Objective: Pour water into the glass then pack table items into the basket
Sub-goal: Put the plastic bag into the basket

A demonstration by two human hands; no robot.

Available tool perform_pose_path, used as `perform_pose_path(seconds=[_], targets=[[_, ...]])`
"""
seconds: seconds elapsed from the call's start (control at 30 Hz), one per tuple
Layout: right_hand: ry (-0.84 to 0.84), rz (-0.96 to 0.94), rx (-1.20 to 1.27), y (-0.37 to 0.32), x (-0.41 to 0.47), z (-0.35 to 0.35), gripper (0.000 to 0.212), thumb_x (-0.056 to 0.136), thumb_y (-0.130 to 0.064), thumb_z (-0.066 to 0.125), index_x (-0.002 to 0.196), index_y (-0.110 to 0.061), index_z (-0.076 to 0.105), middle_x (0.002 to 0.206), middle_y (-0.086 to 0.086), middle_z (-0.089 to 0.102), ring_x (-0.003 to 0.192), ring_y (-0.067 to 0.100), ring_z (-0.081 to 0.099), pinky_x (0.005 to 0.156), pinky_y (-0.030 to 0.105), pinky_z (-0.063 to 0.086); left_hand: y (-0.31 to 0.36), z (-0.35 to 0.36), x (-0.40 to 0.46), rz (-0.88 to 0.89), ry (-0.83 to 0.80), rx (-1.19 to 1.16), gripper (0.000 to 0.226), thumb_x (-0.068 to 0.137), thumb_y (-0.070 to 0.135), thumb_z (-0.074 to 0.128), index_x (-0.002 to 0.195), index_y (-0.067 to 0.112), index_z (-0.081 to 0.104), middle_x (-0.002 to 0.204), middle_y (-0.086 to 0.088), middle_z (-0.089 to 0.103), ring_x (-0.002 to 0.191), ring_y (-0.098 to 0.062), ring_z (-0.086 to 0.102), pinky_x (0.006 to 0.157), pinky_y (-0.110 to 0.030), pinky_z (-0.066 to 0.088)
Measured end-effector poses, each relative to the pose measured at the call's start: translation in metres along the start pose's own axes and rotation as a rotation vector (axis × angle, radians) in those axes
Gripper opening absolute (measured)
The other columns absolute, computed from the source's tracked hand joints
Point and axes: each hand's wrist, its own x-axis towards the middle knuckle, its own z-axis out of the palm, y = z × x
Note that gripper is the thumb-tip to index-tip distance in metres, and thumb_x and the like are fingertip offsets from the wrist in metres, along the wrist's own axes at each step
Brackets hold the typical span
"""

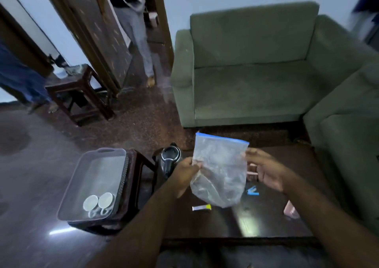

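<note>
The basket (78, 187) sits at 9 o'clock on a side stand, two cups (98, 203) inside. The left hand (185, 174) pinches the bag (220, 171) at its left edge; the right hand (264, 170) grips the right edge. Held above the counter (266, 222), it should be folded flat first, then carried leftward clear of the kettle (170, 159).

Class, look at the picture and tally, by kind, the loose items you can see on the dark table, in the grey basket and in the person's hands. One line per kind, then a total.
Zip bag, held up by both hands: 1
Cups in the basket: 2
Kettle: 1
Small tube: 1
Blue clip: 1
Pink item, blurred: 1
Total: 7
</note>
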Motion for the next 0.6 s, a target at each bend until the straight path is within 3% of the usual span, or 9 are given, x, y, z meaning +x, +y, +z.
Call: perform_pose_path(seconds=[0.07, 0.17, 0.23, 0.3, 0.37, 0.47, 0.6], targets=[[-0.031, 0.031, -0.120, -0.002, -0.007, 0.008, 0.041, 0.081, -0.015, 0.074, 0.120, -0.010, 0.062, 0.103, 0.013, 0.071, 0.081, 0.025, 0.065, 0.066, 0.032, 0.053, 0.013, -0.001, -0.011, 0.013, 0.040, -0.036, 0.009, 0.096, 0.011, 0.058, 0.100, 0.009, 0.066, 0.098, -0.016, 0.070, 0.087, -0.027, 0.067, 0.082, -0.041, 0.054], [0.051, -0.037, -0.157, -0.009, -0.012, 0.022, 0.041, 0.086, -0.006, 0.070, 0.125, -0.007, 0.058, 0.094, 0.010, 0.075, 0.068, 0.018, 0.072, 0.050, 0.025, 0.054, 0.028, -0.003, -0.028, 0.023, 0.094, -0.143, 0.016, 0.097, 0.014, 0.057, 0.105, 0.006, 0.068, 0.107, -0.020, 0.074, 0.097, -0.036, 0.072, 0.087, -0.050, 0.059], [0.081, -0.068, -0.139, -0.014, -0.013, 0.030, 0.050, 0.085, -0.007, 0.072, 0.130, -0.013, 0.050, 0.102, 0.013, 0.074, 0.075, 0.023, 0.073, 0.054, 0.031, 0.057, 0.035, -0.006, -0.039, 0.031, 0.115, -0.235, 0.017, 0.097, 0.016, 0.056, 0.106, 0.008, 0.068, 0.103, -0.016, 0.077, 0.092, -0.033, 0.075, 0.073, -0.043, 0.062], [0.043, -0.085, -0.163, -0.018, -0.014, 0.037, 0.061, 0.084, -0.009, 0.074, 0.133, -0.024, 0.041, 0.109, 0.016, 0.072, 0.088, 0.031, 0.073, 0.066, 0.043, 0.061, 0.040, -0.008, -0.049, 0.056, 0.136, -0.278, 0.019, 0.095, 0.015, 0.059, 0.112, 0.009, 0.066, 0.104, -0.015, 0.077, 0.093, -0.032, 0.075, 0.070, -0.041, 0.062], [0.017, -0.146, -0.222, -0.026, -0.015, 0.042, 0.067, 0.084, -0.007, 0.075, 0.135, -0.031, 0.040, 0.105, 0.015, 0.073, 0.091, 0.032, 0.073, 0.072, 0.048, 0.060, 0.044, -0.013, -0.057, 0.115, 0.180, -0.257, 0.036, 0.091, 0.009, 0.065, 0.125, 0.017, 0.056, 0.111, -0.012, 0.075, 0.099, -0.033, 0.073, 0.080, -0.049, 0.061], [-0.082, -0.274, -0.316, -0.042, -0.017, 0.047, 0.061, 0.083, -0.005, 0.075, 0.132, -0.032, 0.049, 0.083, 0.011, 0.069, 0.077, 0.021, 0.072, 0.060, 0.034, 0.058, 0.052, -0.024, -0.075, 0.215, 0.181, -0.173, 0.069, 0.085, 0.006, 0.074, 0.136, 0.039, 0.040, 0.122, -0.006, 0.070, 0.110, -0.030, 0.069, 0.094, -0.056, 0.055], [-0.277, -0.375, -0.544, -0.057, -0.010, 0.061, 0.061, 0.076, 0.000, 0.079, 0.125, -0.030, 0.061, 0.089, 0.009, 0.070, 0.079, 0.016, 0.068, 0.064, 0.029, 0.056, 0.062, -0.044, -0.097, 0.216, 0.140, -0.027, 0.047, 0.091, -0.001, 0.064, 0.133, 0.020, 0.056, 0.118, -0.012, 0.073, 0.106, -0.023, 0.071, 0.087, -0.037, 0.060]])
